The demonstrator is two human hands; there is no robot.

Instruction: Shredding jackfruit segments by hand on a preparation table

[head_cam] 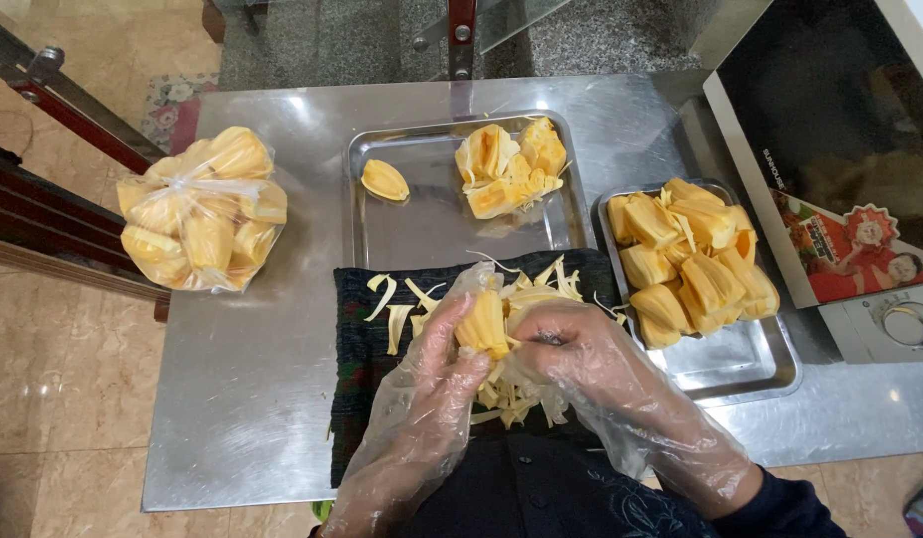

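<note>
Both my hands wear loose clear plastic gloves. My left hand (pixel 432 389) and my right hand (pixel 601 374) together grip a yellow jackfruit pod (pixel 481 324) over a dark cloth (pixel 367 369) on the steel table. Pale yellow fibre strips (pixel 397 309) lie scattered on the cloth around and under the pod. My right fingers pinch at the pod's right side, and my left fingers cup its left side.
A steel tray (pixel 422 224) behind the cloth holds one pod and a small heap of pods. A second tray (pixel 751 364) at the right is piled with pods. A tied clear bag of pods (pixel 202 209) sits at the left. A microwave oven (pixel 840 149) stands at the far right.
</note>
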